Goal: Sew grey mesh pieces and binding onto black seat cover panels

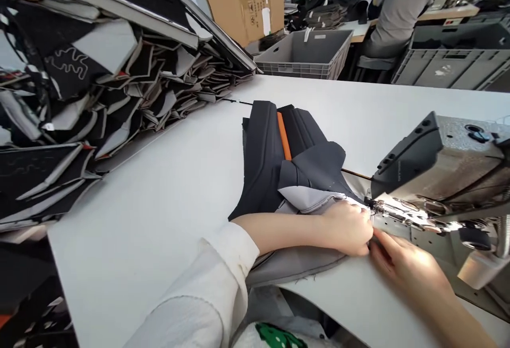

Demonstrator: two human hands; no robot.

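Observation:
A dark grey fabric piece (279, 162) with an orange stripe (283, 135) lies on the white table (159, 215), its grey underside folded up near the sewing machine (438, 172). My left hand (348, 228) is curled on the fabric's edge right at the needle area, fingers pressed together on the cloth. Just beside it, my right hand (402, 265) lies under the machine head with fingers stretched toward the seam, touching the fabric edge. The needle itself is hidden in glare.
A big heap of black and grey cut panels (99, 87) fills the left side. Grey plastic crates (311, 53) and a cardboard box (243, 0) stand beyond the table's far edge. Another person (402, 8) sits at the back right.

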